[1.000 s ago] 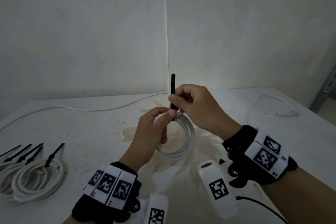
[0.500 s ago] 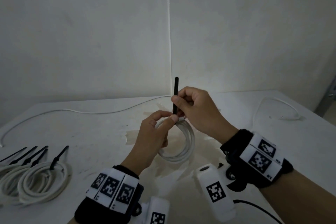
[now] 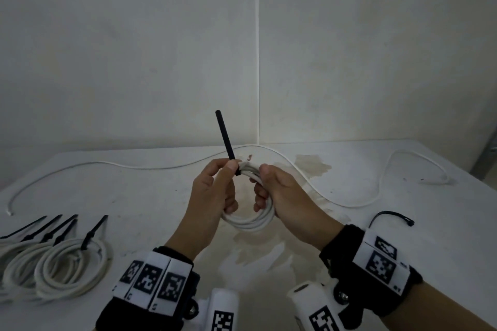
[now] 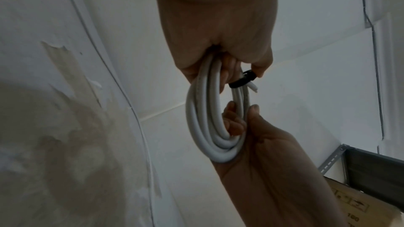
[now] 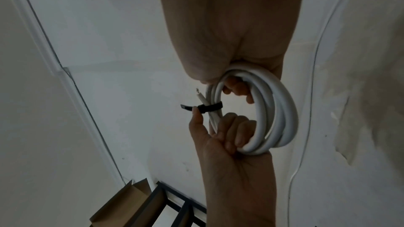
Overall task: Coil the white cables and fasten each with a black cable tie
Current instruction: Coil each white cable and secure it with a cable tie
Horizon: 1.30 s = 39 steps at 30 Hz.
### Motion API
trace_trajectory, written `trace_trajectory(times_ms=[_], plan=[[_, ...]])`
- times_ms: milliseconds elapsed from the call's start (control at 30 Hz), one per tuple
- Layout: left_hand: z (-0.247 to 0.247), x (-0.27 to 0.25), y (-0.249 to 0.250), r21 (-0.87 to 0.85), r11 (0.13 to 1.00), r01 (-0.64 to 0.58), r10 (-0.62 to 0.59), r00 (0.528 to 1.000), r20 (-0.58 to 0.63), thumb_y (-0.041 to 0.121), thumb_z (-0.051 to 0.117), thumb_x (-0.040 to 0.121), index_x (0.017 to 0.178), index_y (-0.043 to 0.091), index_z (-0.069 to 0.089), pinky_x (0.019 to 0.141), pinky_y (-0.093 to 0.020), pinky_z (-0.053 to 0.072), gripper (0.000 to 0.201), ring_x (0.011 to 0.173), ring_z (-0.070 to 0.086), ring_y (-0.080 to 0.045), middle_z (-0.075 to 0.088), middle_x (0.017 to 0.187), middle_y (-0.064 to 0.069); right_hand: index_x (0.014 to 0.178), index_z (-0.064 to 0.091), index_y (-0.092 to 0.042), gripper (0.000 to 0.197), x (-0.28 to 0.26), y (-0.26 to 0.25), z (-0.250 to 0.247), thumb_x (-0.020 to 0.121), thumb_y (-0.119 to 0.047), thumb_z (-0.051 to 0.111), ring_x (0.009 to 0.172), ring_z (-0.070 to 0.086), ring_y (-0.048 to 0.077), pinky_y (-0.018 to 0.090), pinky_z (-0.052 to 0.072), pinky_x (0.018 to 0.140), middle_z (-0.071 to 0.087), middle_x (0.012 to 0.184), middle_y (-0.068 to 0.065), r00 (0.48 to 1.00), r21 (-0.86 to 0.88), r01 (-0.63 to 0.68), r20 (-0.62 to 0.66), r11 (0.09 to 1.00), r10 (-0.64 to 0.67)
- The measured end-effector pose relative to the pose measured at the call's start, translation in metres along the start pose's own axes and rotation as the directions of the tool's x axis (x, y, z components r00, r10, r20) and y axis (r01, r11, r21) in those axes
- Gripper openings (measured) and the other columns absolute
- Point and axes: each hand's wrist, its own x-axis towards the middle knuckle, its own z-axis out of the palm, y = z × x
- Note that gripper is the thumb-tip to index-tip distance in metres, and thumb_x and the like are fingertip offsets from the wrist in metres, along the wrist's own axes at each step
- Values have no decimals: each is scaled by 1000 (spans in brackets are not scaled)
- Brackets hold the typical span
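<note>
I hold a coiled white cable (image 3: pixel 250 223) upright above the table, between both hands. My left hand (image 3: pixel 215 191) curls its fingers through the coil's left side, with the thumb pressed against a black cable tie (image 3: pixel 226 140). The tie is looped round the strands (image 5: pixel 210 107) near the cable's end, and its long tail sticks up, leaning left. My right hand (image 3: pixel 269 191) grips the coil's right side, fingers hooked through the ring (image 4: pixel 238 123).
Several fastened coils (image 3: pixel 72 266) with black ties lie at the table's left front. A loose white cable (image 3: pixel 134 165) runs along the back and another (image 3: pixel 419 166) curves at the right. A spare black tie (image 3: pixel 392 216) lies near my right wrist.
My right hand has let go of the tie's tail and dropped to grip the coil's right side. More of the tail shows and it now leans left.
</note>
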Motion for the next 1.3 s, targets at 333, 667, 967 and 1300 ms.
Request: trace_trajectory(times_ms=[333, 667, 967, 1300], plan=[[-20, 0, 5, 40, 999, 0, -1, 1000, 16, 15, 43, 95, 90, 17, 61, 47, -22, 37, 19, 43, 36, -8, 38, 47, 7, 77, 49, -17, 29, 12, 4, 21, 100, -23, 32, 43, 40, 0, 18, 41, 53, 39, 60, -4, 997, -69, 43, -65, 997, -47], [-61, -9, -2, 162, 981, 104, -114, 992, 57, 22, 39, 98, 97, 12, 62, 67, -22, 56, 26, 75, 69, -11, 69, 82, -3, 79, 50, -14, 33, 21, 8, 28, 100, -31, 30, 52, 45, 7, 26, 40, 65, 42, 64, -2, 998, -2, -45, -42, 999, 45], [-97, -18, -4, 328, 945, -1, 35, 995, -98, 11, 48, 94, 82, 11, 65, 61, -20, 56, 21, 72, 66, -13, 65, 78, -7, 120, 54, -22, 29, 29, 16, 54, 100, -15, 33, 67, 59, -1, 14, 48, 68, 60, 84, -4, 997, -149, -17, 72, 989, 28], [-135, -26, -6, 563, 818, 118, -20, 984, -178, 9, 48, 95, 74, 17, 62, 72, -34, 56, 27, 69, 65, -18, 66, 72, -5, 148, 14, -21, 58, 32, 36, 89, 97, -45, 30, 141, 16, 11, 21, 14, 106, 16, 154, -7, 915, -428, -192, 248, 883, 319]])
